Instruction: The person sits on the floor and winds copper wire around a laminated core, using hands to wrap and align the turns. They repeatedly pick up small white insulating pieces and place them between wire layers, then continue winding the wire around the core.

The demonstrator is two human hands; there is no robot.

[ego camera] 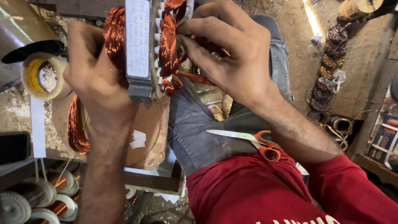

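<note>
A grey metal motor stator (138, 49) wound with copper wire coils (168, 39) stands on edge in front of me. My left hand (89, 68) grips its left side, over a copper coil bundle (114, 35). My right hand (226, 52) pinches and presses the copper windings on the stator's right face, fingers curled into the wire. A loose loop of copper wire (76, 126) hangs below my left wrist.
Orange-handled scissors (259, 143) lie on my lap over grey trousers. A roll of yellow tape (43, 76) sits at left. Spools of copper wire (49, 199) fill the lower left. Several stators (331, 62) are stacked on the floor at right.
</note>
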